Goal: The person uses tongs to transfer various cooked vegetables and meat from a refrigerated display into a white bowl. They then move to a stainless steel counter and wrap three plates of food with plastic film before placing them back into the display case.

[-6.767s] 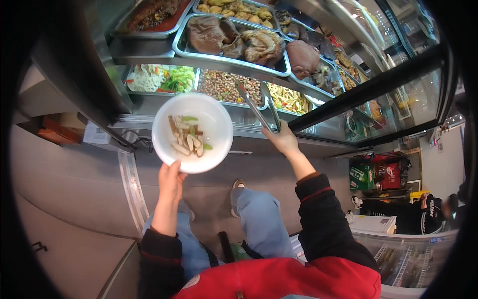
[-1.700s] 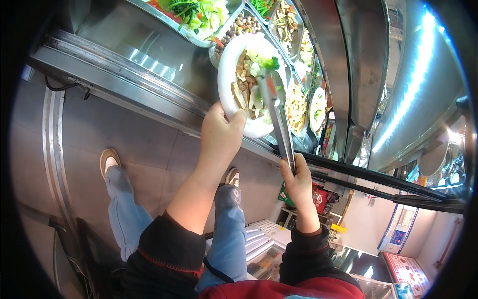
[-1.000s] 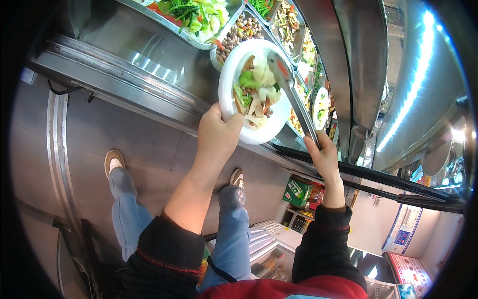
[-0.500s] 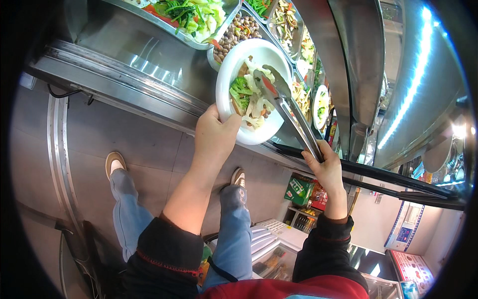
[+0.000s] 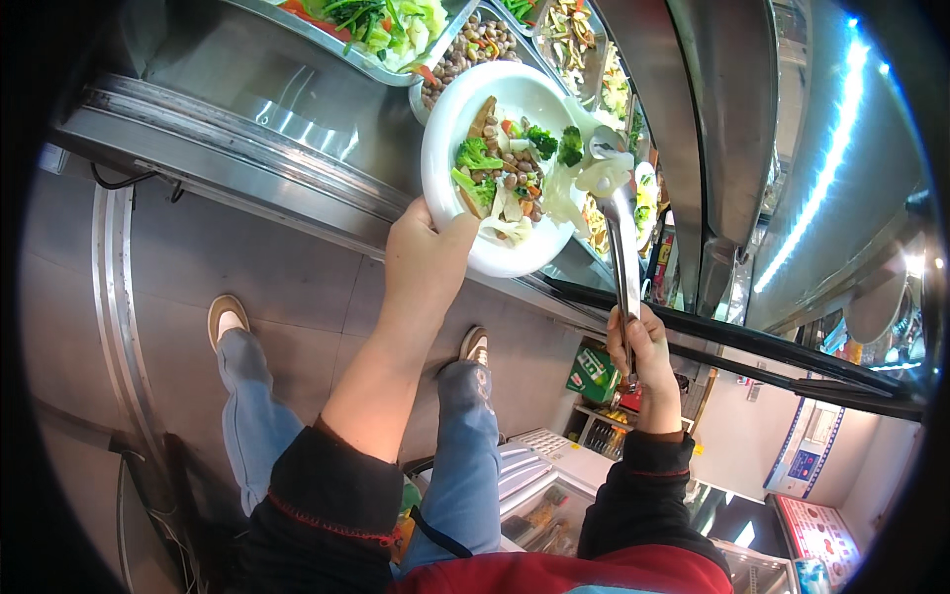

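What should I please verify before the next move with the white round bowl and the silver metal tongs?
Left hand gripping the white round bowl by its rim: ok.
Right hand closed around the long silver metal tongs: ok.
Thin pale vegetable pieces at the tongs' tips, wholly over the bowl: not ok; they show past its right rim.
Pieces firmly pinched: cannot tell; the tips are partly covered.
Small dark green broccoli floret near the bowl's right rim, secured: cannot tell whether it is pinched or loose.
Bowl level: cannot tell from this one view.
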Demonstrator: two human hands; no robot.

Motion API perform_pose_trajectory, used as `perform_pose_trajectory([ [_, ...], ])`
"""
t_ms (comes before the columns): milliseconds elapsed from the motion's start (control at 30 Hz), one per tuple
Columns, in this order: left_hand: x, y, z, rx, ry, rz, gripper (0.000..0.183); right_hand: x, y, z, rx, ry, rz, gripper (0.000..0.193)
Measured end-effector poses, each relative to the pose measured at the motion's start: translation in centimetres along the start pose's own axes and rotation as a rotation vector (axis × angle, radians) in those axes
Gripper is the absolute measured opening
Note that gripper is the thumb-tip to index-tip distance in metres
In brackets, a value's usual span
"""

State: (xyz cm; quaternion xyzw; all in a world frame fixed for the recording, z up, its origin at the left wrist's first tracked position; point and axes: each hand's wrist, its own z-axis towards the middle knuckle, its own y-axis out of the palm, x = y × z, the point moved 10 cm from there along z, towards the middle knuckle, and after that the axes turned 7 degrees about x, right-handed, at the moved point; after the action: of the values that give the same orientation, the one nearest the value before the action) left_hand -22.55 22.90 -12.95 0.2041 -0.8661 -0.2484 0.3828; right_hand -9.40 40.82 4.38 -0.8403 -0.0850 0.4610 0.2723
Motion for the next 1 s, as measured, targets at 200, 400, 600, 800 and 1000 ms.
perform_pose_trajectory([
  [200, 0.0, -0.3, 0.0, 0.024, -0.040, 0.048, 0.029, 2.0, 1.1, 0.0, -0.070, 0.107, 0.174, 0.052],
  [400, 0.2, -0.2, 0.0, 0.024, -0.021, 0.018, 0.029, 3.5, 2.3, 0.4, -0.142, 0.182, 0.444, 0.053],
  [600, 0.4, -0.2, 0.0, 0.028, -0.001, 0.013, 0.029, 5.1, 2.2, 1.2, -0.115, 0.182, 0.388, 0.049],
  [800, 0.1, -0.4, 0.1, 0.036, -0.009, 0.006, 0.030, 5.3, 0.4, 2.8, 0.076, 0.172, 0.525, 0.045],
  [1000, 0.3, -0.2, -0.3, 0.040, 0.025, 0.064, 0.030, 4.8, -6.8, 10.8, 0.496, 0.109, 0.370, 0.039],
])
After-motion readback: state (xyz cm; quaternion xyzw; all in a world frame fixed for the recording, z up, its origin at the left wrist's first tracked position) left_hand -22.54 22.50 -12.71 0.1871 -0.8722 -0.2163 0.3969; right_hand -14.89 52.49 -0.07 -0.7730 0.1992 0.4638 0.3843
